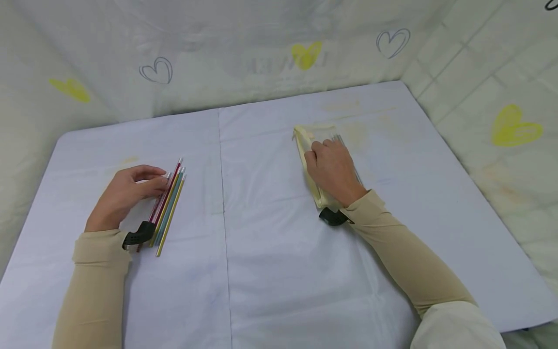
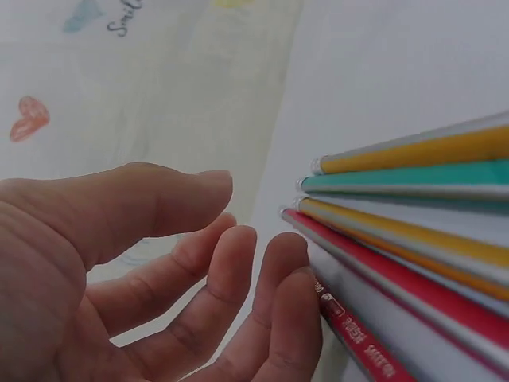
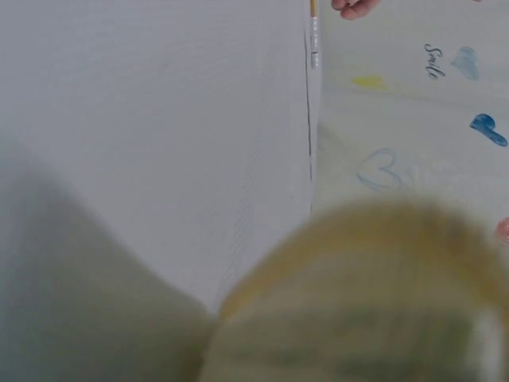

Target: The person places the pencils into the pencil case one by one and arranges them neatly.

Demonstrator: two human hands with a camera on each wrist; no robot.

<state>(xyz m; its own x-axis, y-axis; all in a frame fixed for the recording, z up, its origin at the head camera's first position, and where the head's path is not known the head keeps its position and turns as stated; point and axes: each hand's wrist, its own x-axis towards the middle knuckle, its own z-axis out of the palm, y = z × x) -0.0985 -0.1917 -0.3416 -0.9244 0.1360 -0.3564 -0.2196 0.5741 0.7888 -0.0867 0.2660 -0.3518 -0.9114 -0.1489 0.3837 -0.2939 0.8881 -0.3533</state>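
On the left of the table, several striped pencils [image 1: 171, 213] lie side by side in red, yellow and teal. My left hand [image 1: 135, 186] is over their left side, fingertips right at a dark red pencil [image 2: 350, 326] with printed lettering. In the left wrist view the thumb stands apart from the loosely bent fingers. Farther right, my right hand [image 1: 331, 165] grips a cream-edged pouch [image 1: 303, 145] with curled fingers, which hide part of it. Thin grey strips [image 1: 339, 139] show beside the knuckles. The blurred pouch [image 3: 382, 294] fills the lower right wrist view.
A white cloth with a seam [image 1: 224, 213] covers the table [image 1: 279, 281]. Pale curtains [image 1: 261, 53] with drawn hearts stand behind and to the right. Each wrist wears a dark camera [image 1: 140, 234].
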